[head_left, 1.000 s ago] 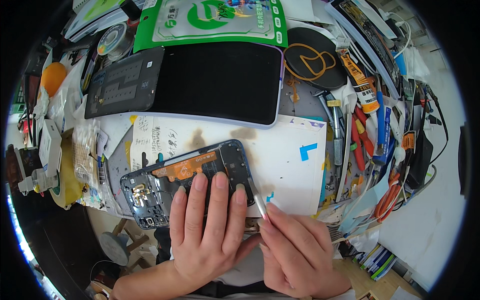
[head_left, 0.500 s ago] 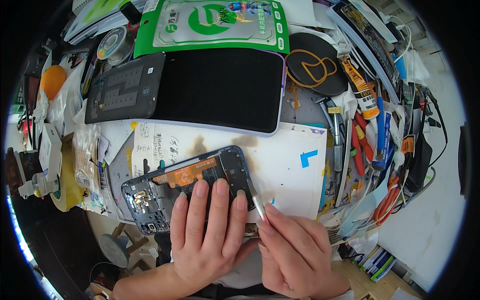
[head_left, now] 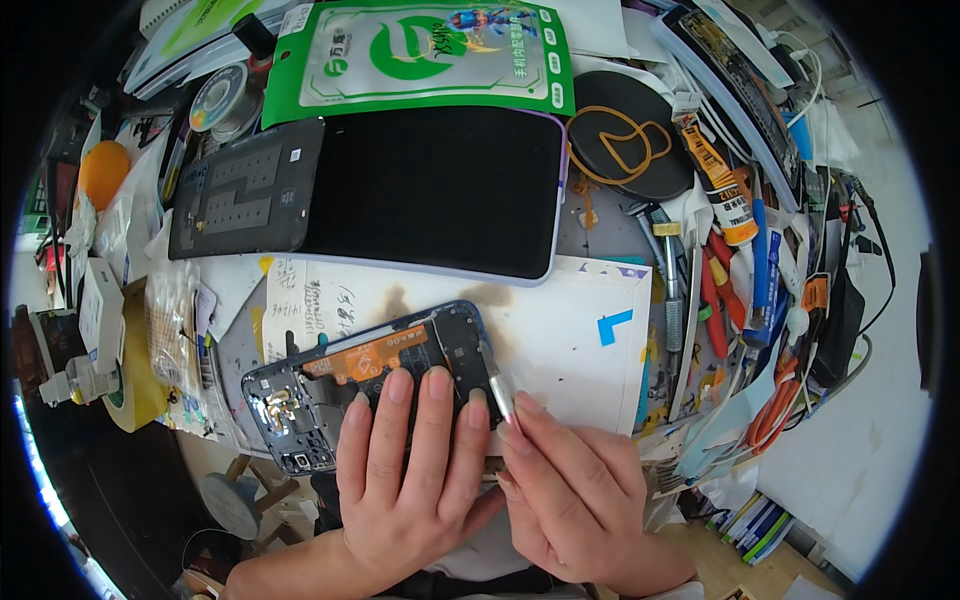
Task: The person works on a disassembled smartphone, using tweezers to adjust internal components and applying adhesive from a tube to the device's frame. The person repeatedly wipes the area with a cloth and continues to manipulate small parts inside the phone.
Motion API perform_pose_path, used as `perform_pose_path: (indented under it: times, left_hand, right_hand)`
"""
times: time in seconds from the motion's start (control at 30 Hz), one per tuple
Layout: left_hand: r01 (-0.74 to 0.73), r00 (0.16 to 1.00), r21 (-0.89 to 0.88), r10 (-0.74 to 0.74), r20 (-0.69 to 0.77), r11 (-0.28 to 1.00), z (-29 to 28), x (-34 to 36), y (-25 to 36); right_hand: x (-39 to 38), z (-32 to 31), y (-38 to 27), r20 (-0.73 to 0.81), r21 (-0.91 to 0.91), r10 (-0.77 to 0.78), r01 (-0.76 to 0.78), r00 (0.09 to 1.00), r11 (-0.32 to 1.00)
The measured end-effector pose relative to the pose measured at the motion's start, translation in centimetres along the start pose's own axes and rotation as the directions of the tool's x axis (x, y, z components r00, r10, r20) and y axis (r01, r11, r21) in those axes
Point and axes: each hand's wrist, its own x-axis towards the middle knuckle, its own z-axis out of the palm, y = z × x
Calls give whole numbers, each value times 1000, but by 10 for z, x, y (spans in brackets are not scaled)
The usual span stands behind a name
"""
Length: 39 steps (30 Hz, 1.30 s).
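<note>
An opened phone [head_left: 463,347], its back off and its orange flex and dark inner parts showing, lies tilted on a white sheet. My left hand [head_left: 415,470] rests flat across its lower part, fingers stretched and slightly spread, holding nothing. Between the thumb and fingers of my right hand [head_left: 575,485] is a slim silver pry tool [head_left: 501,396] with a pinkish end. Its tip meets the phone's right edge; how far it reaches in is hard to tell. Above the phone lie a dark removed back cover [head_left: 245,185] and a larger black-screened device [head_left: 435,190].
A green-and-clear parts pouch [head_left: 425,95] lies behind the large device. At the right are a black disc with a rubber band [head_left: 625,170], a glue tube [head_left: 722,185], screwdrivers [head_left: 715,310] and cables [head_left: 775,405]. A solder spool [head_left: 222,100] and cotton swabs [head_left: 172,310] stand left.
My right hand and the pry tool have shifted slightly left, closer to the phone's edge. The left hand stays on the phone. The whole view has moved a little.
</note>
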Motion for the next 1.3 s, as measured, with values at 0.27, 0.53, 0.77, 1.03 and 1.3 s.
perform_pose_path:
  times: [0.27, 0.53, 0.77, 1.03, 1.3]
  left_hand:
    - [-23, 998, -8, 22, -51, 1000, 4, 0, 2]
    - [-34, 997, -31, 32, -68, 999, 5, -2, -1]
    - [-56, 996, -41, 53, -76, 998, 4, -3, -4]
    - [-67, 996, -53, 63, -65, 996, 3, -4, -6]
    - [-79, 995, -47, 76, -59, 996, 2, -4, -8]
  right_hand:
    - [-2, 6, 15, -67, 22, -113, 115, 991, 993]
    - [19, -4, -17, 16, 147, 312, -310, 950, 939]
    - [22, 9, 10, -139, -30, -140, 137, 980, 990]
    - [16, 6, -4, -118, 6, -46, 47, 992, 999]
    - [17, -7, -4, 30, -11, -17, 17, 999, 1000]
